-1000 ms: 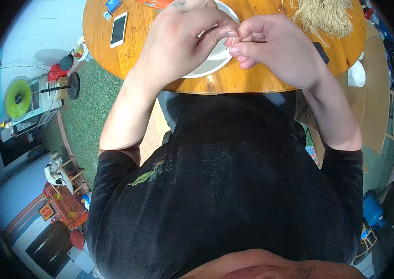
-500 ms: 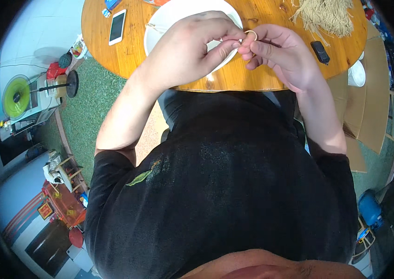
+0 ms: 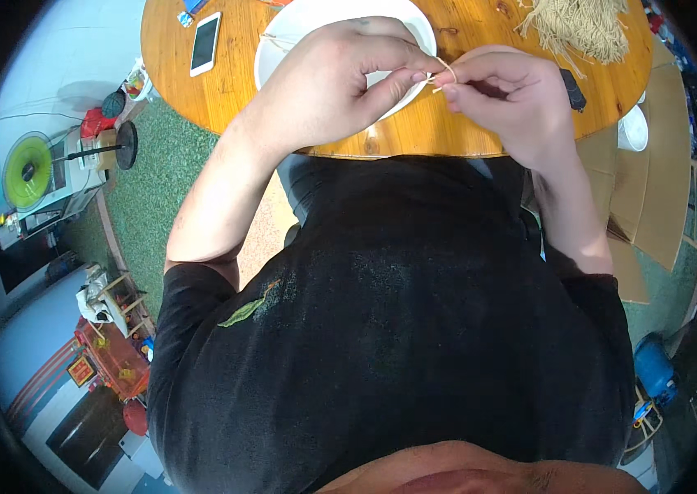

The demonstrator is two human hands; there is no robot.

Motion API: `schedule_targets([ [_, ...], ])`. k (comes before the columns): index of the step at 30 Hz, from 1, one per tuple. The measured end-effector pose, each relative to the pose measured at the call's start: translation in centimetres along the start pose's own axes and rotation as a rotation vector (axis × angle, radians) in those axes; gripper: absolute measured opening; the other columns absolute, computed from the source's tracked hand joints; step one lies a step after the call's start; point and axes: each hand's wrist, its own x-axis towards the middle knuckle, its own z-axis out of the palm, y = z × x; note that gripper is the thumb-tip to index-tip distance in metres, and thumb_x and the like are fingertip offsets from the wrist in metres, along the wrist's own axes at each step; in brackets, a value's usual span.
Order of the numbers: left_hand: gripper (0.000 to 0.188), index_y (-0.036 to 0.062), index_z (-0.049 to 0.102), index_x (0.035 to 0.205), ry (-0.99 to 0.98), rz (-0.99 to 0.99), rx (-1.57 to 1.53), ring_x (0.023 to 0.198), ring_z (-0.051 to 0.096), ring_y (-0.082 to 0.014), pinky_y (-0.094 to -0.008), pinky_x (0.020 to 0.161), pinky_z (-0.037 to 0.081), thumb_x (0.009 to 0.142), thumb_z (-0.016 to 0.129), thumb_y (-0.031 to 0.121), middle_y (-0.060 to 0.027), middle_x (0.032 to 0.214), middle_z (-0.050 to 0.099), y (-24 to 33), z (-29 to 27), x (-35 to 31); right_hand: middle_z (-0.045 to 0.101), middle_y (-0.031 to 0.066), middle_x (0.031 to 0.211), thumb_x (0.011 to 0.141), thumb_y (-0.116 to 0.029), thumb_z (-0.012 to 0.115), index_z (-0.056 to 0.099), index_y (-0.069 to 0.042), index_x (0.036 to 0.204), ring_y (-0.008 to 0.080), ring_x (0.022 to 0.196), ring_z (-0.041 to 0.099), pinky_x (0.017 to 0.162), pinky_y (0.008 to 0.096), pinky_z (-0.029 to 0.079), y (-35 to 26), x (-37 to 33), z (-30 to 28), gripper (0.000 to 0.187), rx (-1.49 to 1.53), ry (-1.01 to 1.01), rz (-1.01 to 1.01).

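A thin beige cord (image 3: 451, 72) makes a small loop between my two hands, above the near edge of the round wooden table. My left hand (image 3: 336, 78) pinches it between thumb and forefinger. On the other side, my right hand (image 3: 521, 103) has its thumb and forefinger closed on the cord, and a short end sticks out near the fingertips. Below my left hand lies a white plate (image 3: 270, 70), partly covered by that hand. More pale cord (image 3: 281, 41) rests at the plate's left side.
A heap of beige cords (image 3: 583, 29) lies at the table's far right, with a black object (image 3: 572, 89) nearer me. On the left is a white phone (image 3: 205, 45). Cardboard (image 3: 628, 189) and a white bucket (image 3: 632, 129) stand right of the table; a green fan (image 3: 27, 171) is at far left.
My right hand has turned and its fingers have folded in. The cord loop, around a right fingertip before, now spans between both hands' fingertips, with a short end showing. My left hand keeps its pinch.
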Motion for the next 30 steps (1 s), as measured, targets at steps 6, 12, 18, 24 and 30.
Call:
schedule_targets([
  [6, 0.014, 0.0084, 0.079, 0.105, 0.086, 0.001, -0.016, 0.082, 0.070, -0.0249, -0.0344, 0.073, 0.057, 0.094, 0.070, 0.009, -0.0077, 0.090, 0.071, -0.2, 0.5, 0.0, 0.075, 0.0083, 0.094, 0.085, 0.000, 0.080, 0.079, 0.000, 0.099, 0.0137, 0.078, 0.071, 0.069, 0.0256, 0.057, -0.1, -0.3, 1.1, 0.013, -0.363, 0.236, -0.199],
  [12, 0.016, 0.0029, 0.076, 0.111, 0.052, -0.052, 0.071, 0.090, 0.074, -0.0246, -0.0327, 0.081, 0.057, 0.097, 0.070, 0.010, -0.0109, 0.098, 0.075, 0.0, 0.5, -0.2, 0.075, 0.0068, 0.092, 0.073, 0.000, 0.082, 0.081, -0.009, 0.099, 0.0241, 0.074, 0.072, 0.066, 0.0307, 0.058, 1.8, 0.3, 1.6, 0.027, -0.754, 0.362, -0.706],
  [18, 0.015, 0.0050, 0.078, 0.101, 0.071, -0.041, 0.023, 0.077, 0.071, -0.0264, -0.0335, 0.072, 0.058, 0.098, 0.069, 0.017, -0.0099, 0.087, 0.073, -0.1, 0.6, 0.2, 0.077, 0.0047, 0.096, 0.072, -0.006, 0.086, 0.080, -0.006, 0.097, 0.0189, 0.081, 0.073, 0.070, 0.0285, 0.058, 2.4, 0.9, 1.8, 0.026, -0.800, 0.364, -0.960],
  [24, 0.014, 0.0045, 0.077, 0.096, 0.078, -0.051, -0.030, 0.077, 0.071, -0.0270, -0.0342, 0.071, 0.058, 0.097, 0.071, 0.017, -0.0103, 0.085, 0.072, 0.0, 0.5, -0.1, 0.078, 0.0064, 0.098, 0.073, -0.003, 0.087, 0.079, -0.005, 0.097, 0.0193, 0.082, 0.073, 0.071, 0.0267, 0.058, 3.0, 1.1, 2.0, 0.025, -0.706, 0.378, -0.973],
  [30, 0.012, 0.0048, 0.071, 0.093, 0.078, -0.043, 0.109, 0.080, 0.070, -0.0284, -0.0379, 0.077, 0.056, 0.090, 0.072, 0.016, -0.0103, 0.084, 0.070, 0.8, 0.3, -0.2, 0.077, 0.0051, 0.096, 0.072, 0.000, 0.087, 0.077, -0.004, 0.091, 0.0200, 0.081, 0.074, 0.069, 0.0287, 0.059, 2.9, 0.9, 2.5, 0.022, -0.627, 0.418, -0.898],
])
